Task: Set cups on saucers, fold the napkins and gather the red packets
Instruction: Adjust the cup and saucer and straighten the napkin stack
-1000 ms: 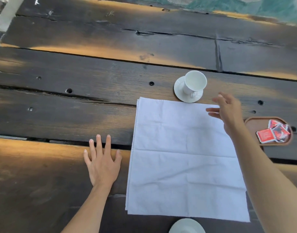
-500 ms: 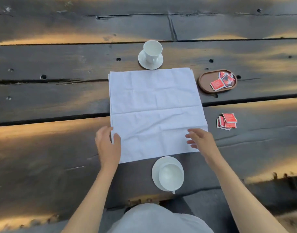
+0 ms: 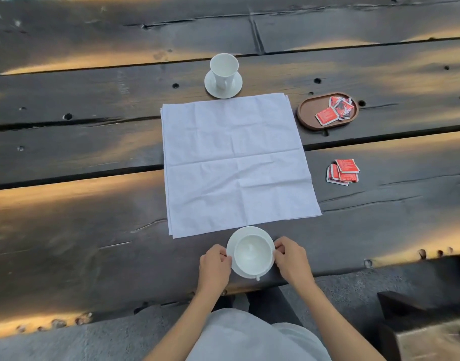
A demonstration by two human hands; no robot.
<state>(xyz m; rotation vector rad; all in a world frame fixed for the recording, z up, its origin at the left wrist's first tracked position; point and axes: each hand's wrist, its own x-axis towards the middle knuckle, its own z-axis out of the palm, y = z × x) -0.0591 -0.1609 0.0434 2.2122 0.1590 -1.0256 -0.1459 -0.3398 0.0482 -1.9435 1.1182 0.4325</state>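
Two hands frame the near saucer [image 3: 250, 252]: our left hand [image 3: 214, 264] and right hand [image 3: 291, 259] each pinch its rim, the grip closed on it with the near cup [image 3: 253, 252] seated inside, at the worktop's [image 3: 67, 217] near edge just below the napkins [image 3: 236, 162]. The far cup [image 3: 224, 70] already stands on its saucer [image 3: 223, 86], so we judge the cup step nearly finished. Next we should let go and fold the flat napkins, then move the loose packets [image 3: 342, 171] into the tray [image 3: 305, 113].
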